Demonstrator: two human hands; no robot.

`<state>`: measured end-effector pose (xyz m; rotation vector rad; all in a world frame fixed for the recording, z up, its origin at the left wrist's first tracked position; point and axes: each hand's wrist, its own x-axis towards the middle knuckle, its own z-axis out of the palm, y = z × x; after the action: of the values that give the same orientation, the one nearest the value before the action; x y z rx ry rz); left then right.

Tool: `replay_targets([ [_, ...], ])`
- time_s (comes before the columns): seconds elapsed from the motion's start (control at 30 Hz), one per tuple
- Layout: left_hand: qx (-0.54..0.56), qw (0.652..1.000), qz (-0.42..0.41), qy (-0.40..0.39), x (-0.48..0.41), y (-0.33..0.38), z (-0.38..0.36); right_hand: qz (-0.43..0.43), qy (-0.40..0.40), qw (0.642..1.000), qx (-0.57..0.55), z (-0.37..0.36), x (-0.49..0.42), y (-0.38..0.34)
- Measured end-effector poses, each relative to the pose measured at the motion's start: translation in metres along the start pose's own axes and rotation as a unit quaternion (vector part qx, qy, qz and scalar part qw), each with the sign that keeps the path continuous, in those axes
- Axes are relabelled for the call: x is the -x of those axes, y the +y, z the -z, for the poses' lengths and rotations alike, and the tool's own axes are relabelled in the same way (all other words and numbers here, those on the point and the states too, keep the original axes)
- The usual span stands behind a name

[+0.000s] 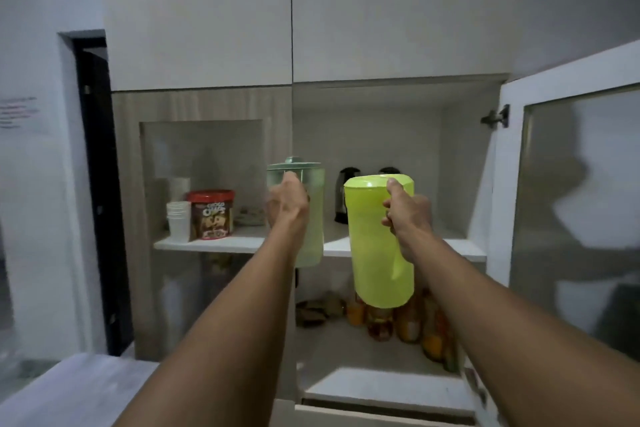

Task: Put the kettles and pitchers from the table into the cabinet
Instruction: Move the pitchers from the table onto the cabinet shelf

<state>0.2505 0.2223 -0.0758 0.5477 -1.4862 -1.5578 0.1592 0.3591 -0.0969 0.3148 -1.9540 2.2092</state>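
Note:
My left hand (287,206) grips the handle of a pale green translucent pitcher (313,229) with a lid, held upright in front of the cabinet's middle shelf (214,243). In my right hand (408,217) is a bright lime-green pitcher (377,253), held by its handle and slightly lower, in front of the open right compartment. A black and steel electric kettle (344,196) stands at the back of the shelf. The dark top of a second kettle (389,170) shows behind the lime pitcher.
The cabinet's right glass door (568,198) is swung open. A cereal tub (212,214) and stacked white cups (178,220) sit on the shelf's left side. Bottles and jars (408,317) fill the lower shelf. A grey countertop (79,388) lies at lower left.

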Motion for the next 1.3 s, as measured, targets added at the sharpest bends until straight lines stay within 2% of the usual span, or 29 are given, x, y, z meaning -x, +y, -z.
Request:
replay_targets([
  [0.2, -0.004, 1.0, 0.021, 0.013, -0.075, -0.039, -0.092, -0.004, 0.0, 1.0, -0.013, -0.011, -0.116, 0.03],
  [0.4, -0.024, 0.999, 0.028, 0.034, -0.167, -0.089, -0.15, -0.01, -0.01, 0.999, -0.031, -0.066, -0.216, 0.072],
  [0.77, -0.135, 0.982, 0.111, 0.072, -0.331, -0.189, -0.21, -0.069, -0.061, 0.995, -0.041, -0.19, -0.37, 0.152],
  [0.87, -0.171, 0.974, 0.136, 0.055, -0.369, -0.208, -0.218, -0.083, -0.094, 0.991, -0.047, -0.229, -0.408, 0.166],
  [1.0, -0.142, 0.975, 0.101, 0.142, -0.419, -0.226, -0.235, -0.084, -0.185, 0.977, -0.068, -0.281, -0.453, 0.187],
  [1.13, -0.125, 0.966, 0.092, 0.208, -0.479, -0.258, -0.245, -0.081, -0.223, 0.97, -0.052, -0.326, -0.497, 0.203],
  [1.2, -0.119, 0.967, 0.097, 0.205, -0.503, -0.272, -0.248, -0.076, -0.223, 0.971, -0.037, -0.344, -0.516, 0.212],
  [1.3, -0.143, 0.97, 0.06, 0.185, -0.526, -0.291, -0.258, -0.053, -0.234, 0.97, -0.024, -0.362, -0.539, 0.22],
])
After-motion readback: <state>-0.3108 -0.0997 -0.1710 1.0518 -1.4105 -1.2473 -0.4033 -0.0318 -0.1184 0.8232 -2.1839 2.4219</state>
